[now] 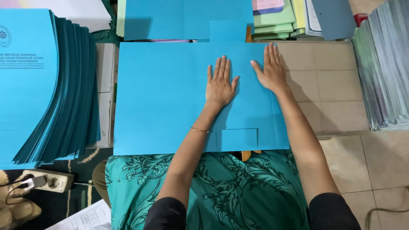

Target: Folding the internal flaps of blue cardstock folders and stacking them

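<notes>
Hands: our left hand (220,85) and right hand (271,70) lie flat, fingers spread, gripping nothing
Sheet: blue card sheet (162,98) looks light, stiffish, creasable; we'd take its edges

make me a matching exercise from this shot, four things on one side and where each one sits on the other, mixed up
Things:
1. left hand
2. right hand
3. fanned stack of blue folders
4. white power strip

Places:
A. lower left corner, on the dark floor covering
B. flat on the middle of the open blue sheet
C. left edge of the picture, beside the sheet
D. flat on the sheet near its right edge

Pairs: 1-B, 2-D, 3-C, 4-A
</notes>
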